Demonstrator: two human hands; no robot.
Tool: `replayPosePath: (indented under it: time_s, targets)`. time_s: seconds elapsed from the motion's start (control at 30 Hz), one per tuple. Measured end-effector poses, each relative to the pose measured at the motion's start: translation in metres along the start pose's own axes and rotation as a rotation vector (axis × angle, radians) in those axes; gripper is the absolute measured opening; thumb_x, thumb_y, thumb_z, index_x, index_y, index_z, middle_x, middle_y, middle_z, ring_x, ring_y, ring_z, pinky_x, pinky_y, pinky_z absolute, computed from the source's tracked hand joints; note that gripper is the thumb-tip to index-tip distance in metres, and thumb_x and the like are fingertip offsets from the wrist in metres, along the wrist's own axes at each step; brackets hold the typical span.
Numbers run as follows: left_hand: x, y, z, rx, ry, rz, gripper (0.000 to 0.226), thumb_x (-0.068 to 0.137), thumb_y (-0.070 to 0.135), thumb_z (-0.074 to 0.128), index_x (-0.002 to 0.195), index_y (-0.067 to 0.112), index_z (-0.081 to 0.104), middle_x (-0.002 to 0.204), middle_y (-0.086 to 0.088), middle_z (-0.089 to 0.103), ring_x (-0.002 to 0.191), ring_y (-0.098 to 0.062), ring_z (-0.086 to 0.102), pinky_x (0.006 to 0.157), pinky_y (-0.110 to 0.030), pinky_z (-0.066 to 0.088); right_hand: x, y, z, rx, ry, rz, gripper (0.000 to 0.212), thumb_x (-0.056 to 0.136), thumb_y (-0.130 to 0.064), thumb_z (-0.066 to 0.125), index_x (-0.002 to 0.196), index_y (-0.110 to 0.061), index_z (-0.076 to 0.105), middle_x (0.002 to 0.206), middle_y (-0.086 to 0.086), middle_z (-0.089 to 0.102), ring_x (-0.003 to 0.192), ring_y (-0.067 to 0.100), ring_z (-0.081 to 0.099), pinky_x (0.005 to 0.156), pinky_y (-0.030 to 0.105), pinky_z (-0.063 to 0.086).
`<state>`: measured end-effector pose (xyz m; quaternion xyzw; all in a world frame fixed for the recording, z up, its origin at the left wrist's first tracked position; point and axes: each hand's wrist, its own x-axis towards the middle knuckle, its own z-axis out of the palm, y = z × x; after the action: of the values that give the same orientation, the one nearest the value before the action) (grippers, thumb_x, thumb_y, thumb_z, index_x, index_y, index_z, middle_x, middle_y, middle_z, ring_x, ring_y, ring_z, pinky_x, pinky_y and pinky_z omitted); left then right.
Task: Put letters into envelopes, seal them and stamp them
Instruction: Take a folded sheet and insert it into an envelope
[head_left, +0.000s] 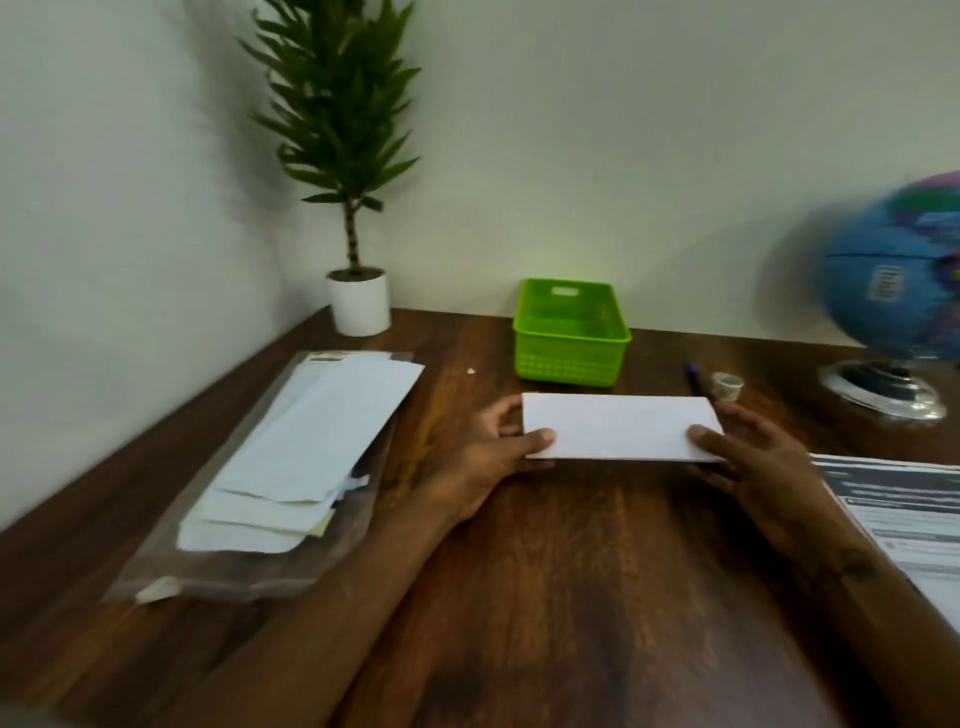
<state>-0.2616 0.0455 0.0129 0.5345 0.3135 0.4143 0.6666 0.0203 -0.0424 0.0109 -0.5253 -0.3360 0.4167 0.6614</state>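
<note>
A white envelope (621, 427) is held flat just above the wooden desk (561, 571), in front of the green basket. My left hand (498, 452) grips its left end, thumb on top and fingers underneath. My right hand (748, 462) holds the right end the same way, thumb on the top face. A stack of white envelopes (306, 452) lies on a clear plastic sleeve (171, 571) at the left. Printed letter sheets (904, 514) lie at the right edge. A dark pen with a blue cap (698, 378) lies behind the envelope.
A green plastic basket (571, 338) stands at the back middle. A potted plant (358, 301) fills the back left corner and a blue globe (893, 291) stands at the back right. A small clear cap (727, 385) sits beside the pen.
</note>
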Motion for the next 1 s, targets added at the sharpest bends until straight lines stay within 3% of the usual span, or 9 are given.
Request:
replayPosePath:
  time_s: [0.07,0.2,0.3,0.43,0.57,0.7,0.8,0.93,1.0]
  targets:
    - [-0.002,0.001,-0.003,0.015,0.023,0.011,0.060,0.088,0.002,0.074,0.142,0.010,0.050,0.123,-0.016,0.070,0.104,-0.023,0.072,0.077,-0.034,0.063,0.001,-0.002,0.002,-0.075,-0.048,0.078,0.054,0.071,-0.026,0.086,0.121,-0.029,0.067,0.115,-0.003,0.070,0.101,0.023,0.072,0.061,0.030,0.064]
    - [-0.003,-0.002,-0.006,0.042,0.042,0.036,0.052,0.090,0.006,0.073,0.138,0.009,0.054,0.120,-0.013,0.072,0.102,-0.021,0.073,0.074,-0.029,0.062,0.000,-0.003,0.006,-0.205,-0.094,0.147,0.039,0.067,-0.027,0.086,0.102,-0.030,0.071,0.102,-0.001,0.076,0.093,0.022,0.074,0.060,0.030,0.061]
    - [0.000,-0.004,-0.006,0.076,0.113,0.086,0.036,0.091,0.006,0.071,0.126,0.006,0.061,0.118,-0.014,0.072,0.095,-0.020,0.073,0.076,-0.029,0.063,-0.005,-0.001,0.010,-0.209,-0.099,0.113,0.045,0.064,-0.020,0.086,0.106,-0.024,0.073,0.097,0.001,0.081,0.085,0.020,0.080,0.059,0.030,0.063]
    - [0.000,-0.008,-0.008,0.149,0.219,0.171,0.019,0.090,0.007,0.073,0.101,0.021,0.066,0.101,-0.002,0.074,0.077,-0.008,0.074,0.071,-0.024,0.062,-0.011,0.004,0.017,-0.269,-0.084,0.032,0.035,0.075,-0.014,0.087,0.107,-0.021,0.075,0.103,0.003,0.081,0.089,0.020,0.079,0.064,0.031,0.064]
    - [0.004,-0.005,-0.012,0.199,0.270,0.180,0.020,0.090,0.014,0.075,0.102,0.027,0.067,0.094,0.011,0.073,0.075,-0.011,0.076,0.064,-0.019,0.059,-0.009,0.007,0.018,-0.361,-0.051,0.027,0.022,0.081,-0.018,0.087,0.099,-0.024,0.077,0.106,0.002,0.078,0.094,0.021,0.076,0.067,0.032,0.065]
    - [0.005,-0.005,-0.016,0.237,0.321,0.194,0.017,0.092,0.010,0.071,0.108,0.017,0.072,0.107,-0.003,0.075,0.090,-0.013,0.074,0.071,-0.026,0.062,-0.009,0.007,0.015,-0.414,-0.062,0.030,0.021,0.084,-0.019,0.085,0.103,-0.022,0.075,0.112,0.003,0.073,0.102,0.022,0.071,0.069,0.033,0.063]
    - [0.004,-0.003,-0.018,0.370,0.401,0.271,0.021,0.093,0.008,0.069,0.114,0.008,0.073,0.110,-0.009,0.074,0.093,-0.019,0.074,0.073,-0.031,0.063,-0.011,0.005,0.011,-0.465,-0.064,0.018,0.028,0.084,-0.022,0.084,0.110,-0.021,0.073,0.114,0.008,0.071,0.104,0.027,0.069,0.080,0.041,0.062]
    - [-0.003,0.003,-0.017,0.485,0.383,0.311,0.024,0.094,0.008,0.068,0.117,0.000,0.070,0.103,-0.021,0.075,0.073,-0.022,0.073,0.067,-0.029,0.063,-0.005,0.009,0.008,-0.476,-0.089,0.006,0.038,0.067,-0.040,0.087,0.101,-0.032,0.072,0.106,0.012,0.073,0.088,0.032,0.073,0.061,0.040,0.061]
    - [-0.007,0.004,-0.015,0.487,0.369,0.296,0.028,0.095,0.013,0.069,0.119,-0.001,0.069,0.105,-0.021,0.074,0.072,-0.021,0.072,0.064,-0.025,0.062,0.001,0.014,0.009,-0.504,-0.086,0.052,0.044,0.062,-0.046,0.091,0.100,-0.036,0.072,0.108,0.013,0.072,0.086,0.036,0.073,0.058,0.042,0.062]
